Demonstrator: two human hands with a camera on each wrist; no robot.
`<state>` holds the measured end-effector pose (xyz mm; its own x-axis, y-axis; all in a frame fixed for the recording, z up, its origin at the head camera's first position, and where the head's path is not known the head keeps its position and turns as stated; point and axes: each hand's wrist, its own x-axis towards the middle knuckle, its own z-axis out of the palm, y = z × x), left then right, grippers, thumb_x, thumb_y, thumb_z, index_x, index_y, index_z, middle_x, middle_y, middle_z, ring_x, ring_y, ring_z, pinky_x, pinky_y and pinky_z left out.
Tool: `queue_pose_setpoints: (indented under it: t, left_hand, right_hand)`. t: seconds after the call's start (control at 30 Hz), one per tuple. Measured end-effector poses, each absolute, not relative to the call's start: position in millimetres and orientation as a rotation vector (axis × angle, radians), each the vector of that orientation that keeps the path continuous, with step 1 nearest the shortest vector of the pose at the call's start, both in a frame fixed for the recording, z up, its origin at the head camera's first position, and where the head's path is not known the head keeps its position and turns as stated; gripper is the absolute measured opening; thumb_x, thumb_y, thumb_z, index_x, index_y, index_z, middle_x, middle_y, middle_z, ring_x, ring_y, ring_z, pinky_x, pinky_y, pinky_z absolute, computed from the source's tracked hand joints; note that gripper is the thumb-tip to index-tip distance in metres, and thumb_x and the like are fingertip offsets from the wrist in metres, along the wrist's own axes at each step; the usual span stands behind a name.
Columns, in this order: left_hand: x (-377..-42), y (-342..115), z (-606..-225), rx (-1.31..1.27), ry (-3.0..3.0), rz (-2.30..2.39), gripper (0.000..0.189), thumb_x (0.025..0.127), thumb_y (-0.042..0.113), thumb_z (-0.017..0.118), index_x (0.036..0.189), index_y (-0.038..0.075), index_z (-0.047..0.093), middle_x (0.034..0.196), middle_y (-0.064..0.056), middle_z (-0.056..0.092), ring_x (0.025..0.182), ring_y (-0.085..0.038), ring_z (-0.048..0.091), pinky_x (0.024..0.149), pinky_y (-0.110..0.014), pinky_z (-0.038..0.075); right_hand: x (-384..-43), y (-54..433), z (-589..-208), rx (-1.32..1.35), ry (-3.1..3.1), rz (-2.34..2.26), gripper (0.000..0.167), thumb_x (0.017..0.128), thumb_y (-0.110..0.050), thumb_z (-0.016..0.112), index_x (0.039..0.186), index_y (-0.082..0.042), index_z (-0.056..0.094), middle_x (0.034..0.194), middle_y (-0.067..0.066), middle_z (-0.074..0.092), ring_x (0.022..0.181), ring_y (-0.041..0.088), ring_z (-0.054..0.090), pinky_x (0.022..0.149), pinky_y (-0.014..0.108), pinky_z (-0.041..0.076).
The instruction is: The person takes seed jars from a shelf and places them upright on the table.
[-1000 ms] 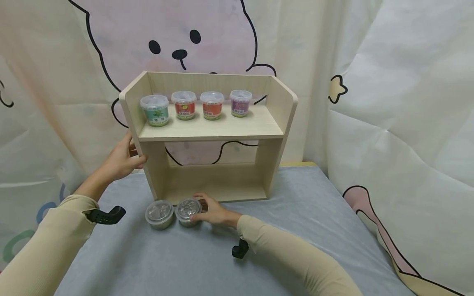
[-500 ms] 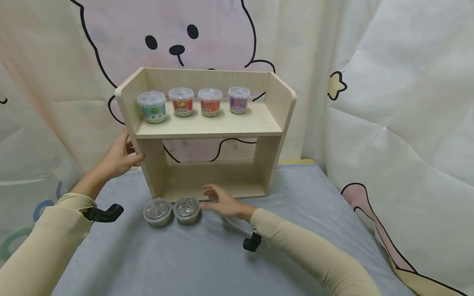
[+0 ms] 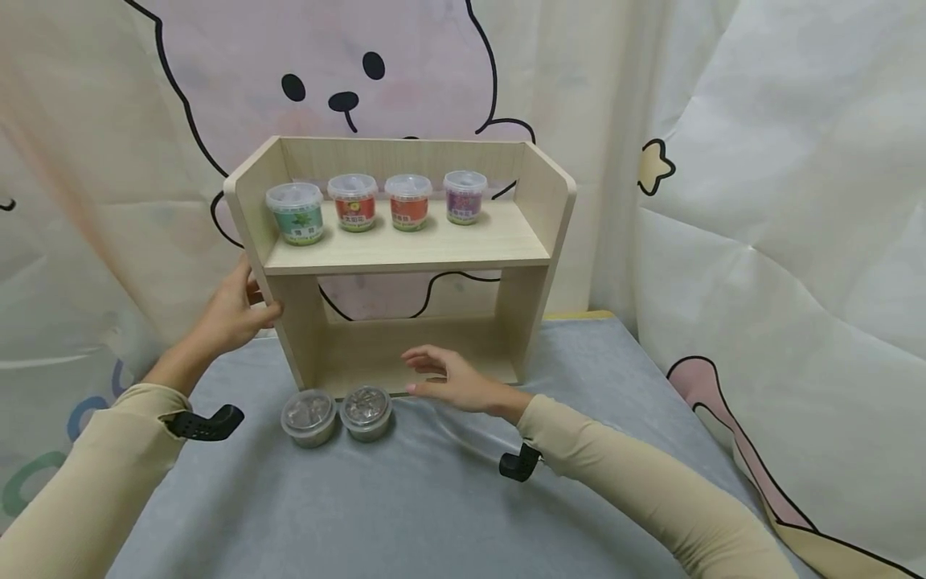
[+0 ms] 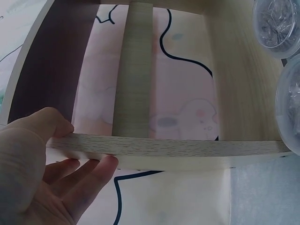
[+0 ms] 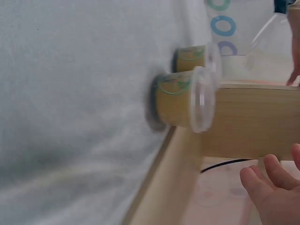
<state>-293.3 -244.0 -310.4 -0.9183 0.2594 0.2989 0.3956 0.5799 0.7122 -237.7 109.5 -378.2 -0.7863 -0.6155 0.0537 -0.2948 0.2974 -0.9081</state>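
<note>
My left hand (image 3: 235, 310) holds the left side panel of a two-tier wooden shelf (image 3: 394, 268). In the left wrist view the thumb lies on one face of the panel (image 4: 178, 146) and the fingers on the other. My right hand (image 3: 459, 382), holding nothing, hovers in front of the bottom board with fingers loosely bent. To its left, on the cloth at the shelf's front edge, stand two lidded plastic cups, a left cup (image 3: 309, 418) and a right cup (image 3: 366, 413). The right wrist view shows the nearer cup (image 5: 180, 99) apart from the fingertips (image 5: 251, 180).
On the upper board a row of lidded cups runs left to right: a green-labelled cup (image 3: 299, 219), two red-labelled ones and a purple-labelled cup (image 3: 465, 201). Grey-blue cloth (image 3: 347, 515) covers the table. Behind hangs a printed curtain (image 3: 579, 96).
My right hand has let go of the right cup on the cloth and moved away to the right. The left hand stays on the shelf panel.
</note>
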Motion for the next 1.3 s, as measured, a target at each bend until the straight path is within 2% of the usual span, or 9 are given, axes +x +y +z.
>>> queue_pose_setpoints:
  t: [0.13, 0.27, 0.4, 0.57, 0.7, 0.87, 1.07, 1.3]
  left_hand:
    - [-294, -243, -311, -0.539, -2.644, -1.255, 0.090, 0.094, -0.001, 0.060, 0.163, 0.021, 0.006, 0.155, -0.035, 0.034, 0.126, -0.063, 0.050, 0.065, -0.038, 0.063]
    - [-293, -242, -311, -0.524, -2.647, -1.258, 0.091, 0.094, 0.000, 0.061, 0.163, 0.022, 0.006, 0.155, -0.034, 0.034, 0.127, -0.063, 0.049, 0.067, -0.041, 0.064]
    - [-292, -242, -311, -0.516, -2.646, -1.257, 0.092, 0.094, 0.001, 0.061, 0.163, 0.024, 0.005, 0.156, -0.033, 0.033, 0.128, -0.063, 0.048, 0.068, -0.046, 0.063]
    - [-290, -242, -311, -0.511, -2.649, -1.251, 0.094, 0.094, -0.001, 0.060, 0.163, 0.027, 0.004, 0.157, -0.032, 0.032, 0.128, -0.062, 0.049, 0.067, -0.043, 0.063]
    - [-289, -241, -311, -0.512, -2.650, -1.246, 0.095, 0.093, -0.002, 0.061, 0.163, 0.028, 0.004, 0.157, -0.031, 0.033, 0.127, -0.061, 0.050, 0.067, -0.041, 0.063]
    - [-289, -240, -310, -0.525, -2.641, -1.249, 0.096, 0.092, -0.003, 0.060, 0.163, 0.027, 0.003, 0.155, -0.032, 0.034, 0.125, -0.061, 0.051, 0.066, -0.042, 0.063]
    - [-288, -239, -307, -0.469, -2.681, -1.220, 0.098, 0.093, -0.001, 0.059, 0.163, 0.032, 0.000, 0.155, -0.031, 0.035, 0.125, -0.058, 0.053, 0.072, -0.049, 0.063]
    - [-288, -238, -308, -0.511, -2.663, -1.226, 0.096, 0.092, -0.002, 0.060, 0.163, 0.027, 0.001, 0.153, -0.034, 0.036, 0.123, -0.061, 0.053, 0.071, -0.050, 0.063]
  right_hand:
    - [-234, 117, -359, -0.869, 2.281, -1.478, 0.050, 0.098, -0.009, 0.063, 0.145, -0.002, 0.047, 0.151, 0.020, 0.049, 0.146, 0.037, 0.043, 0.120, 0.046, 0.039]
    - [-233, 124, -334, -0.917, 2.293, -1.494, 0.050, 0.099, -0.008, 0.061, 0.146, -0.002, 0.047, 0.153, 0.019, 0.047, 0.147, 0.034, 0.042, 0.121, 0.049, 0.037]
    - [-235, 128, -310, -0.956, 2.327, -1.550, 0.049, 0.098, -0.007, 0.060, 0.145, -0.002, 0.048, 0.150, 0.020, 0.050, 0.144, 0.033, 0.046, 0.118, 0.046, 0.042]
    - [-241, 135, -283, -0.977, 2.370, -1.618, 0.047, 0.099, -0.004, 0.058, 0.144, 0.002, 0.048, 0.147, 0.020, 0.053, 0.140, 0.034, 0.050, 0.111, 0.044, 0.049]
    - [-244, 143, -262, -0.964, 2.372, -1.673, 0.047, 0.100, -0.006, 0.056, 0.145, 0.003, 0.046, 0.149, 0.022, 0.051, 0.141, 0.035, 0.049, 0.113, 0.046, 0.046]
    - [-254, 152, -241, -0.918, 2.413, -1.748, 0.048, 0.100, -0.008, 0.055, 0.146, 0.002, 0.044, 0.152, 0.025, 0.047, 0.141, 0.039, 0.048, 0.115, 0.049, 0.044]
    - [-280, 163, -228, -0.801, 2.576, -1.815, 0.048, 0.100, -0.015, 0.057, 0.145, 0.000, 0.046, 0.150, 0.024, 0.049, 0.139, 0.035, 0.051, 0.118, 0.048, 0.041]
    - [-312, 171, -222, -0.553, 2.732, -1.887, 0.050, 0.099, -0.018, 0.058, 0.144, -0.001, 0.047, 0.154, 0.023, 0.044, 0.141, 0.037, 0.048, 0.118, 0.046, 0.041]
